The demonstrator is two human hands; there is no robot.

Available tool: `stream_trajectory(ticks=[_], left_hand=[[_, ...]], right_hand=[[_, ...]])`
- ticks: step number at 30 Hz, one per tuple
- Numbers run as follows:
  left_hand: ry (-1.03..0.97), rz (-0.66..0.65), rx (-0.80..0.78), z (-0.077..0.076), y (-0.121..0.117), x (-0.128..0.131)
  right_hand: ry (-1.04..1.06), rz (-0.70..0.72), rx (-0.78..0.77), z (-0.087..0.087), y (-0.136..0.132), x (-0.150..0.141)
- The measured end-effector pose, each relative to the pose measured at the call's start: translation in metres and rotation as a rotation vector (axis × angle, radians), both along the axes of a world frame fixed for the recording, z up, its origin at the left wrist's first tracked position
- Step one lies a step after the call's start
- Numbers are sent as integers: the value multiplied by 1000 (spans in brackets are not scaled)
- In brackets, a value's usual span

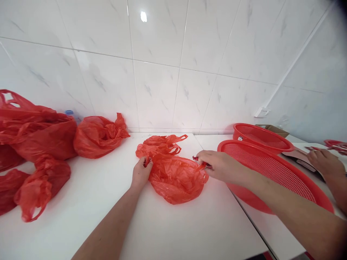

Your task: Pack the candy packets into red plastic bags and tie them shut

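A thin red plastic bag [177, 180] lies in front of me on the white table, its mouth spread partly open. At its left rim, my left hand [142, 171] is closed on the plastic. My right hand [214, 164] is at the opposite rim, its fingers closed around small red-and-silver pieces whose kind I cannot make out. Some of these pieces stick out past the fingertips, close to the bag's right handle. Just behind this bag, touching or nearly so, lies a crumpled red plastic bag [159, 144] with loose handles.
Several filled red bags [46, 133] crowd the left side, with a blue bottle cap [69, 112] behind them. On the right stand a large red mesh basket [260, 169] and another red basket [260, 136]. Another person's hand [325, 162] is beyond, near a cardboard box [273, 130].
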State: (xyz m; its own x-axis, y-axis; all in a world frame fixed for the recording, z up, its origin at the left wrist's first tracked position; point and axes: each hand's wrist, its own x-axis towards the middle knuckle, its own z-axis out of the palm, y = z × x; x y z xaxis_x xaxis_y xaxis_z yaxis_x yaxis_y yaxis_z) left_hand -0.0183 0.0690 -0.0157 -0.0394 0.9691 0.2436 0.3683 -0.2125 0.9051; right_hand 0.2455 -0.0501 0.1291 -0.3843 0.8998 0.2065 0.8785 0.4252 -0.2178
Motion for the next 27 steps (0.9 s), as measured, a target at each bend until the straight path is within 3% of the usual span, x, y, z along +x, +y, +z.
stream_trajectory(ticks=[4,8,12,17,22,24,27], left_hand=[[-9,-5,11,0,-1,0],[-20,-8,-6,1,-2,0],[-19,-12,-3,0,-1,0],[-17,-16,14,-5,1,0],[-43,-6,11,-6,2,1],[-56,-2,9,-6,1,2],[-44,11,8,-5,1,3]], right_hand=[[-47,145,-31,-21,21,-36],[80,142,-15,-34,37,-42],[291,-93,27,-51,40,-23],[456,-424,137,-93,44,7],[496,-639,-149,-121,46,21],[547,-593,-242,-126,45,27],[710,-413,-365,-133,42,39]])
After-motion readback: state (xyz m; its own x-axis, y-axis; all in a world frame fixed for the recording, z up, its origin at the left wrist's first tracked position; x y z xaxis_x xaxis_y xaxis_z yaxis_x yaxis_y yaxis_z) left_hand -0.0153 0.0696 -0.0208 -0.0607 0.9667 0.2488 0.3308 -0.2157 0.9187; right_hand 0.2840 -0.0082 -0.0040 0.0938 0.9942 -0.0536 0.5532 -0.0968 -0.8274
